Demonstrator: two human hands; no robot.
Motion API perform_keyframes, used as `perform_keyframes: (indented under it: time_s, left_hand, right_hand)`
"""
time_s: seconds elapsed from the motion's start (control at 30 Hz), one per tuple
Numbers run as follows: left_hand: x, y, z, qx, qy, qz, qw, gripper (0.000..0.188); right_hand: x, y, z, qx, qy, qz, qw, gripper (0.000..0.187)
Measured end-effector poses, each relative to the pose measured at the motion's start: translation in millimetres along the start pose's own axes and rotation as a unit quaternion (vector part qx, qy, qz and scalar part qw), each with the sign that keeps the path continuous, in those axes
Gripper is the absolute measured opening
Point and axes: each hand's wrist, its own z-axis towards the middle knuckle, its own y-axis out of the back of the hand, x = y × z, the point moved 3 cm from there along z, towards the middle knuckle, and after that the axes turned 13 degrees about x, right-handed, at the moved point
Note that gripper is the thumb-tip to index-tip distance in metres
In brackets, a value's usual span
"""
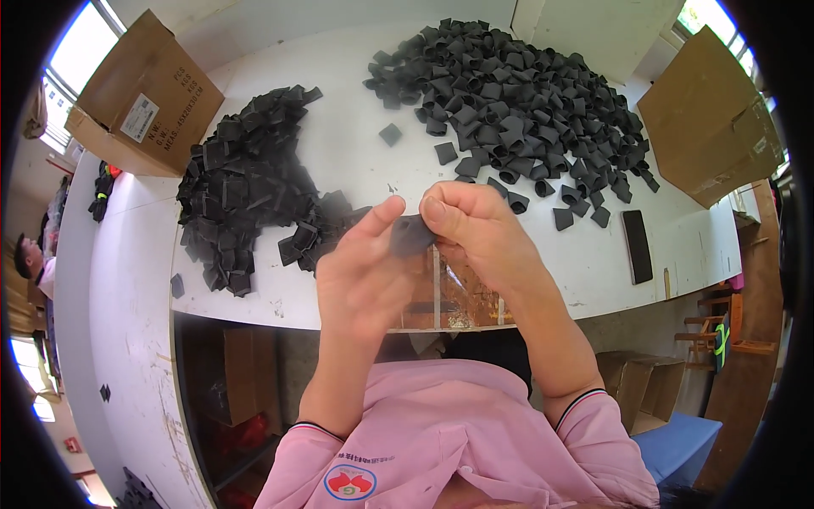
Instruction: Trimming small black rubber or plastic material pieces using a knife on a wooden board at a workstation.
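Observation:
A small dark grey piece (410,238), soft-looking and shaped like a short tube or sleeve, is held up in front of me above the table's near edge. My right hand (483,225) pinches its upper right side between thumb and bent fingers. On the other side, my left hand (369,271) is against the piece, its thumb raised and apart from it. Motion blurs the left fingers, and the piece partly covers them, so their grip is unclear. Beyond my right hand spreads a large heap of open dark grey sleeves (517,102). Flatter black pieces (242,187) are piled at the left.
Cardboard boxes stand at the far left (157,102) and far right (712,119) of the white table (339,127). A black phone (637,247) lies at the right. A wooden inset (462,293) is below my hands. Another person (34,259) shows at the left rim.

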Motion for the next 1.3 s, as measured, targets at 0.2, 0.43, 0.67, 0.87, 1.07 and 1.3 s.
perform_keyframes:
  time_s: [0.2, 0.43, 0.67, 0.87, 1.07, 1.3]
  left_hand:
    - [0, 25, -3, -0.222, -0.047, 0.355, 0.907, 0.028]
    - [4, 29, -6, -0.136, -0.025, 0.004, 0.99, 0.028]
    - [0, -2, 2, -0.129, -0.152, 0.79, 0.579, 0.038]
    - [4, -1, 4, -0.1, -0.169, 0.697, 0.689, 0.009]
    - [6, 1, 2, -0.165, -0.253, 0.436, 0.848, 0.011]
    - [9, 12, -15, -0.182, -0.219, 0.554, 0.782, 0.01]
  right_hand:
    - [-39, 14, 2, -0.02, 0.001, 0.042, 0.999, 0.025]
    - [-25, 8, 3, -0.004, 0.009, 0.047, 0.999, 0.024]
    - [-26, 15, -2, -0.093, 0.03, -0.106, 0.99, 0.016]
    - [3, 0, -23, -0.167, 0.221, -0.394, 0.877, 0.022]
    - [13, -17, -15, -0.184, 0.26, -0.6, 0.734, 0.022]
    - [-8, -10, -21, -0.162, 0.293, -0.561, 0.758, 0.016]
